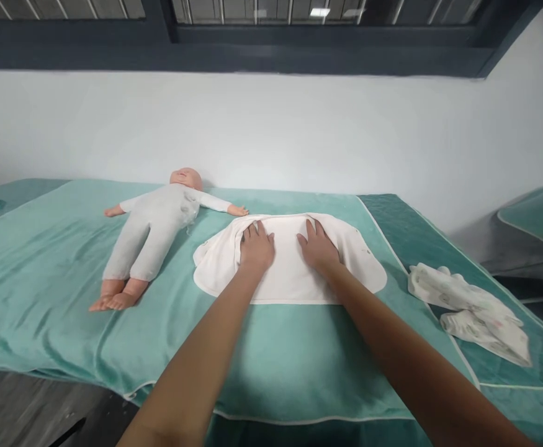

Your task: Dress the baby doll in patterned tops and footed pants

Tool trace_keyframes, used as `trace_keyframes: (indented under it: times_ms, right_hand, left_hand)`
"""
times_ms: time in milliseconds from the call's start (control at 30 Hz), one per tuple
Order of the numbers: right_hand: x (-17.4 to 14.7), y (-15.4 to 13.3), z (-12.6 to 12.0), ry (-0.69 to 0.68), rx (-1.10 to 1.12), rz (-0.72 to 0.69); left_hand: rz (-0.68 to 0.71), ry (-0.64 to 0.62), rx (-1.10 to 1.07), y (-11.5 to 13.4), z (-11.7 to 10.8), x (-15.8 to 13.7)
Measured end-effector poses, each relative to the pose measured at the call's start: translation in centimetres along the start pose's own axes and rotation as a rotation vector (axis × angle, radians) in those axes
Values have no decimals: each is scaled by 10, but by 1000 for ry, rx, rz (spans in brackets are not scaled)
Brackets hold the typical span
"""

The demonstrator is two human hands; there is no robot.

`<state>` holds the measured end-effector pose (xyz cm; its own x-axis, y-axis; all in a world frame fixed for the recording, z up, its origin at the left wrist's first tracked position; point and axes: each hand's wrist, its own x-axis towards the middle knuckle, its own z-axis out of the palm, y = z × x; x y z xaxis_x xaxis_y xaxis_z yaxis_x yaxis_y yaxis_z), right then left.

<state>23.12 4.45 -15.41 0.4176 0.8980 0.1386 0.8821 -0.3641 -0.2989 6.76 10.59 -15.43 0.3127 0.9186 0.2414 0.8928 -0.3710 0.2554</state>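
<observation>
While the white cloth [284, 279] lies spread on the green cover [294, 360] in front of you, your left hand [258, 246] and right hand [319, 249] rest on it, apart from each other, palms down and fingers spread. Both reach toward its far edge, where the fabric folds over beside your fingers; you cannot tell whether any fingertip pinches it. Just beyond the cloth, to your left, a doll [164, 208] in white lies face up, arms out, one hand beside the cloth's corner. To your right sits a crumpled, patterned garment [473, 304]. Behind everything stands a white wall [271, 130] beneath a dark window frame [299, 53].
</observation>
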Motion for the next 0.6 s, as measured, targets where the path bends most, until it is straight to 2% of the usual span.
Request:
trace_keyframes:
  times_ms: [133,300,433,600]
  right_hand:
    - [7,5,10,-53,-8,-22]
    - [-8,-7,11,-44,-108,39]
    - [-25,-13,11,-30,-170,1]
    - [-41,-7,14,-22,-185,-47]
  left_hand:
    - [-22,-73,-18,-1,5,5]
    - [-56,-84,-18,5,2,2]
    - [-52,-50,0,8,2,-11]
    - [4,-60,26,7,-1,-37]
